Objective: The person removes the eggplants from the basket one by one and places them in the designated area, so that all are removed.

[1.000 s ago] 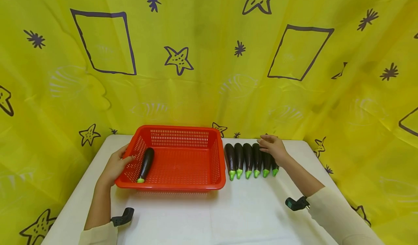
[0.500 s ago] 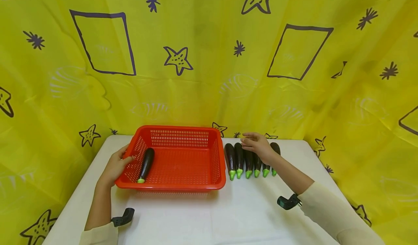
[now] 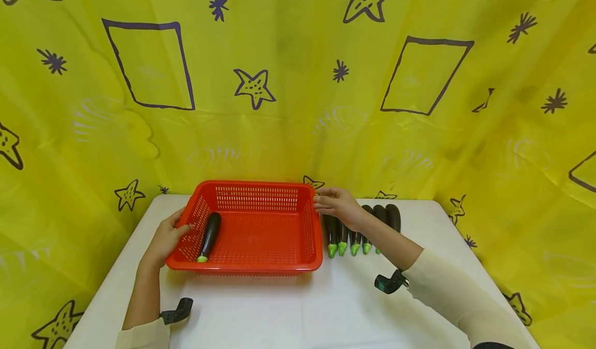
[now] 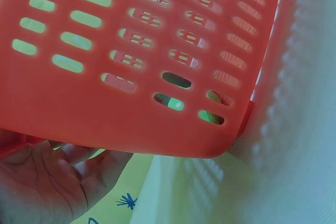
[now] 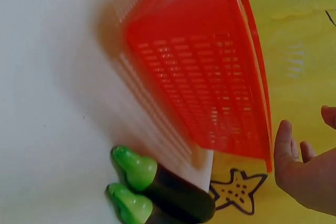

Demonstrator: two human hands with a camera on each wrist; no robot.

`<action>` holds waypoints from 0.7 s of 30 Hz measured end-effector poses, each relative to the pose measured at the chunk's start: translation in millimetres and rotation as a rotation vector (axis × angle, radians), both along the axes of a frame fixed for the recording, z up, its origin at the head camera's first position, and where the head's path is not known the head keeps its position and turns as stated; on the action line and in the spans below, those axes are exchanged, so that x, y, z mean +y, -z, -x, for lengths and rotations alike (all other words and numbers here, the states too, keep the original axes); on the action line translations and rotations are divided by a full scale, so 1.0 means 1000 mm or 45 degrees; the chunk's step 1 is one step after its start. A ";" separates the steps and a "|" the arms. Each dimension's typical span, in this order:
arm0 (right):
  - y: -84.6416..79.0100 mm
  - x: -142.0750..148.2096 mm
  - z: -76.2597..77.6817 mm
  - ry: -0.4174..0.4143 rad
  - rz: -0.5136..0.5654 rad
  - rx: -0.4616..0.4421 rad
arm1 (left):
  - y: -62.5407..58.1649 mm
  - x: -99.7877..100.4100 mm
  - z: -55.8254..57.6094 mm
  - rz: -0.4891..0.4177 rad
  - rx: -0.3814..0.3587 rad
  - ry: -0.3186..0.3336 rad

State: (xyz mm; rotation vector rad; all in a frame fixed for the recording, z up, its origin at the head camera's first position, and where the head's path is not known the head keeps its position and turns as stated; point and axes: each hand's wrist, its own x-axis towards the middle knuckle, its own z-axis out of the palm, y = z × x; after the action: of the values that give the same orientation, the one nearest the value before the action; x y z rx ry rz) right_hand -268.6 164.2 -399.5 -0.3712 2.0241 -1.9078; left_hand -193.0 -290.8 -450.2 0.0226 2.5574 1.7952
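Note:
In the head view a red perforated plastic basket [image 3: 247,266] stands on the table. One dark eggplant [image 3: 211,235] with a green stem end lies inside along its left wall. My left hand [image 3: 162,241] grips the left rim, thumb over the edge and fingers outside. From below, the left wrist view shows that hand [image 4: 58,182] under the rim. My right hand [image 3: 339,206] is at the basket's right rim, above a row of eggplants [image 3: 332,235], and partly hides them. In the right wrist view its extended fingers [image 5: 283,140] are just beside the rim, holding nothing.
A white table [image 3: 298,313] carries the basket and the several lined-up eggplants to its right, stems toward me. Behind and at both sides hangs a yellow curtain [image 3: 288,137] with drawn stars. Black wrist cameras [image 3: 177,312] sit on both forearms.
My right hand has moved left across the row of eggplants to the basket's right rim, uncovering the rightmost ones. The left hand, the basket and the eggplant inside have stayed in place.

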 end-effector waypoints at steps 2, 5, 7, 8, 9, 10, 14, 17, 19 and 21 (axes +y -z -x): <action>0.001 -0.008 0.002 -0.011 0.004 -0.016 | 0.001 0.000 0.000 0.000 -0.003 0.000; 0.001 -0.021 0.005 -0.034 -0.003 -0.034 | 0.002 0.000 0.000 0.005 -0.011 0.001; 0.000 -0.029 0.007 -0.051 -0.002 -0.055 | 0.002 0.000 0.000 0.008 -0.015 0.001; 0.000 -0.032 0.007 -0.062 -0.003 -0.061 | 0.002 0.000 0.000 0.009 -0.017 0.001; -0.001 -0.036 0.007 -0.070 -0.005 -0.069 | 0.002 0.000 0.000 0.009 -0.018 0.001; -0.001 -0.040 0.007 -0.072 -0.010 -0.078 | 0.002 0.000 0.000 0.007 -0.019 0.001; -0.002 -0.054 0.009 -0.089 -0.014 -0.109 | 0.003 0.000 0.000 -0.001 -0.029 0.001; -0.001 -0.065 0.011 -0.091 -0.032 -0.127 | 0.003 0.000 0.000 0.000 -0.043 0.006; 0.000 -0.073 0.014 -0.095 -0.049 -0.149 | 0.003 -0.001 0.001 0.008 -0.050 0.006; 0.000 -0.081 0.016 -0.106 -0.070 -0.183 | 0.003 -0.002 0.001 0.018 -0.054 0.003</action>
State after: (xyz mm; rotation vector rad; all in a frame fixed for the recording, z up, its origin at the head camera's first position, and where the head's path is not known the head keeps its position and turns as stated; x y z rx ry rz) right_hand -284.8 83.2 -399.7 -0.2909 1.9327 -1.7729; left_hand -193.7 -292.4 -453.0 -0.0124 2.5405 1.7570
